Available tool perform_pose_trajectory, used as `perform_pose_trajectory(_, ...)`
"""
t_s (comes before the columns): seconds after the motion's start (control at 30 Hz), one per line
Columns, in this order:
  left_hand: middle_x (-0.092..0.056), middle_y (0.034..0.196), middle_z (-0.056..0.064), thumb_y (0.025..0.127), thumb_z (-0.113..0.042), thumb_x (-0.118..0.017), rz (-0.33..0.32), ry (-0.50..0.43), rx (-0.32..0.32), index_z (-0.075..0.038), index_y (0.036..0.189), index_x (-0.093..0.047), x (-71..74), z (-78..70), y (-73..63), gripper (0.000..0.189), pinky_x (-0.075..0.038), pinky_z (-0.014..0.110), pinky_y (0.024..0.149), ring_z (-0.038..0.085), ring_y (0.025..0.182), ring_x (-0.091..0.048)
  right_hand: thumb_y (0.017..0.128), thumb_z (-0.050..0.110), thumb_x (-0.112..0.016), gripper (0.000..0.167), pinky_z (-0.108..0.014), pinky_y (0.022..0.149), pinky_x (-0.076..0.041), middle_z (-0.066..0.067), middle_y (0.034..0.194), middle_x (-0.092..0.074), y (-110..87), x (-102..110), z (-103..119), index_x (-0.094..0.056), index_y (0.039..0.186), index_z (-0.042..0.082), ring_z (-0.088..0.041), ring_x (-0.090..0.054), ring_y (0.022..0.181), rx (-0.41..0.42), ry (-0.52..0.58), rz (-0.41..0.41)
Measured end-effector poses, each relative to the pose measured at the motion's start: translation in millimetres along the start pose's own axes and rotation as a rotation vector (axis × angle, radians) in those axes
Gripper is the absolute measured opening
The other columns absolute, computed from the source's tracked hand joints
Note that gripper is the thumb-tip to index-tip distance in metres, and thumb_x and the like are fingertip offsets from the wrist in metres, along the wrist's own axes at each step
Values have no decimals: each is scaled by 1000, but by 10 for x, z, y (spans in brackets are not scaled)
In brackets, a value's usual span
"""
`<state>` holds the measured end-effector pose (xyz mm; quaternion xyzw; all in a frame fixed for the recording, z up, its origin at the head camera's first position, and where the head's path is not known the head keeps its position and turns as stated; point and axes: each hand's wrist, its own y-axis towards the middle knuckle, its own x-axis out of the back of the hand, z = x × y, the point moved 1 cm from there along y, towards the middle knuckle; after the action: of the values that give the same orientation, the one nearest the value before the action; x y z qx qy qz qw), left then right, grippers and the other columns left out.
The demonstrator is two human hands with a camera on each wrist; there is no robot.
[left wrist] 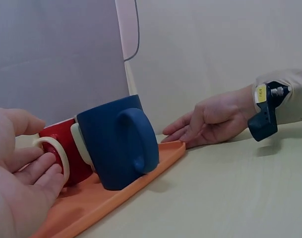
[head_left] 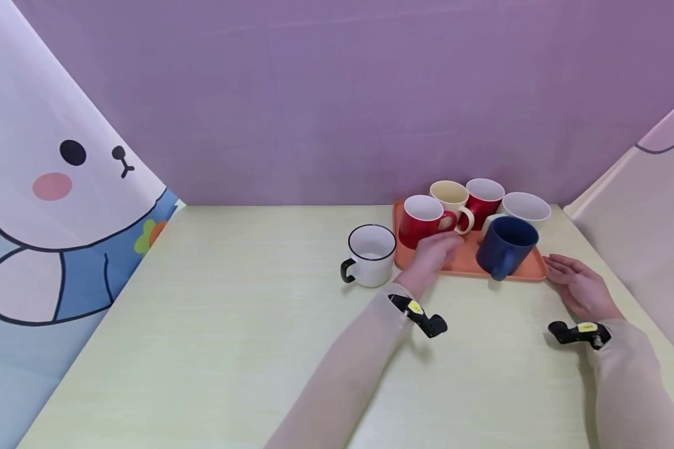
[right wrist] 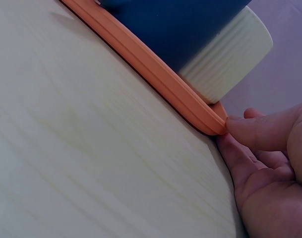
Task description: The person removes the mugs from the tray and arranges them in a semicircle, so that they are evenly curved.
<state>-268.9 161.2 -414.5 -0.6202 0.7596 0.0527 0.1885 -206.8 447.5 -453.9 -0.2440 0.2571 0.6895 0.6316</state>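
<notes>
My left hand (head_left: 434, 254) is over the front left of an orange tray (head_left: 460, 267), beside a red mug (head_left: 412, 226). Its fingers lie near the handles of this mug and a cream mug (head_left: 446, 192); in the left wrist view the thumb stands apart from the fingertips by the cream handle (left wrist: 65, 161). On the right, my right hand (head_left: 584, 290) pinches the tray's near corner (right wrist: 217, 121) between thumb and fingers. A blue mug (head_left: 507, 243) sits tilted at the tray's front, its handle facing me.
Behind stand a second red mug (head_left: 483, 194) and a pale ribbed mug (head_left: 527, 204). A white mug with black rim and handle (head_left: 371, 259) is on the table (head_left: 230, 312), left of the tray. A purple wall (head_left: 314, 112) rises at the back.
</notes>
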Motion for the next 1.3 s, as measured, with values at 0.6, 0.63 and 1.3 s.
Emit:
perform_pose_trajectory(0.6,-73,104,13,96,-8,-64,341,92,195,6,116,-70,-283,165,-83,25,-50,42,100,26,102,-70,95,-26,-32,45,-25,89,-55,-14,107,-72,2,2,-14,-68,110,-3,-20,-69,101,6,20,-3)
perform_pose_trajectory(0.63,-73,102,11,95,-8,-65,341,104,204,6,115,-70,-301,165,-90,25,-51,41,99,25,99,-70,95,-25,-32,45,-25,89,-55,-14,107,-72,2,9,-14,-68,110,-2,-20,-69,101,6,18,-3)
perform_pose_trajectory(1.3,-62,103,4,98,-12,-64,234,243,209,2,121,-68,-613,200,-118,28,-56,41,91,20,95,-63,95,-25,-34,45,-25,87,-56,-13,106,-72,-4,16,6,-68,109,-1,-19,-70,101,-15,12,-23)
